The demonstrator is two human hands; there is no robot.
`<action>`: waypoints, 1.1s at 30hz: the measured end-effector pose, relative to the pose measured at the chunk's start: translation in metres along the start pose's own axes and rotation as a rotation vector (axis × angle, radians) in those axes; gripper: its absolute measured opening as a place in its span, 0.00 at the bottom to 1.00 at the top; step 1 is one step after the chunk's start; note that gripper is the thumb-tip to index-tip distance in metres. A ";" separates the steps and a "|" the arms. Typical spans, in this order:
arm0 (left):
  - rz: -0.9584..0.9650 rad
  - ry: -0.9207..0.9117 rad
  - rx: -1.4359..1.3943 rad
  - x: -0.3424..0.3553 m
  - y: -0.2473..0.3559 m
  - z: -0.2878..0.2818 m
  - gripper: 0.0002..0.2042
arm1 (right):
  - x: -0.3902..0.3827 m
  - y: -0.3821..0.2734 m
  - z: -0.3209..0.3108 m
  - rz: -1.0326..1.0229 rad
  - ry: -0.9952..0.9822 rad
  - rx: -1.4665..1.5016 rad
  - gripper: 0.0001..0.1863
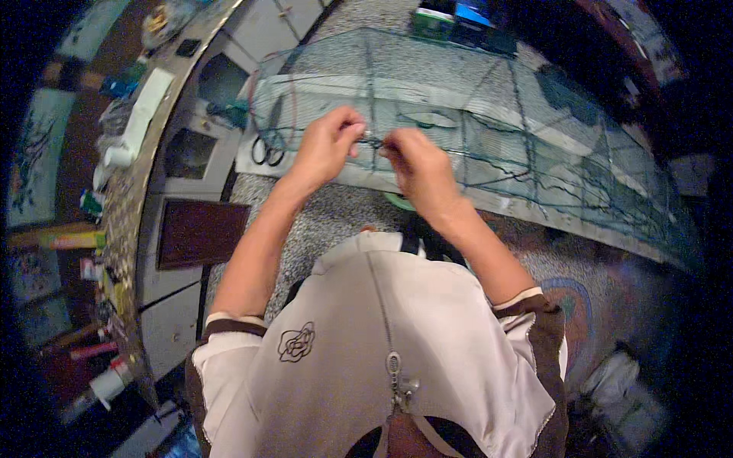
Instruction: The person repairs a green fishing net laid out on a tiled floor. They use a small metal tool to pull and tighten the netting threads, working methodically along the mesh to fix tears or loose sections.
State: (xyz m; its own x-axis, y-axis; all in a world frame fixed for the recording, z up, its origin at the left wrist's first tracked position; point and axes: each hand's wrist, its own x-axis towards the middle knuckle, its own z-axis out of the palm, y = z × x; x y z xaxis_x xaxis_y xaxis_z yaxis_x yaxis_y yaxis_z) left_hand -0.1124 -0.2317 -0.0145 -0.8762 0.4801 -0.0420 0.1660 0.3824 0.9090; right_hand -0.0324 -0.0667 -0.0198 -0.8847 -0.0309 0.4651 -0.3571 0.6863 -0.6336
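Note:
A long cage of green mesh netting (435,95) with dark ribs spreads out before me over a pale sheet. Above its near side, my left hand (324,149) is closed in a pinch, thumb against fingers. Facing it closely, my right hand (420,164) is also pinched, its fingertips turned toward the left ones. A short dark cord (372,141) at the net spans the small gap between them; its ends are hidden by the fingers. Left of my left hand, a pair of scissors with black handles (267,151) lies at the sheet's edge.
Along the left runs a cluttered counter (126,206) over pale cabinets. A dark red panel (200,233) stands beside them. Boxes (466,27) rest beyond the net on the speckled floor (328,210). White bags (615,382) lie at the lower right.

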 end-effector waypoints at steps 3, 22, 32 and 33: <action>0.030 0.098 -0.103 -0.006 -0.005 -0.003 0.04 | 0.015 -0.028 -0.013 0.076 -0.142 -0.267 0.03; 0.070 0.367 -1.445 -0.008 -0.006 0.016 0.09 | 0.098 -0.066 0.032 -0.324 0.076 0.231 0.11; 0.220 0.383 -0.295 -0.008 -0.019 0.057 0.12 | 0.101 -0.089 -0.164 0.000 -0.031 1.388 0.29; 0.205 0.395 -0.304 -0.010 -0.019 0.056 0.12 | 0.100 -0.083 -0.179 -0.072 -0.003 1.307 0.33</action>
State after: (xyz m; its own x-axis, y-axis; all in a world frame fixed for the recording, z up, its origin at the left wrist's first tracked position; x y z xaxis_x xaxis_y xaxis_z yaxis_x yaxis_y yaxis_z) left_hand -0.0813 -0.1997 -0.0540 -0.9528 0.1646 0.2551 0.2646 0.0381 0.9636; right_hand -0.0380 0.0029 0.1902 -0.8515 -0.0403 0.5229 -0.4273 -0.5247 -0.7362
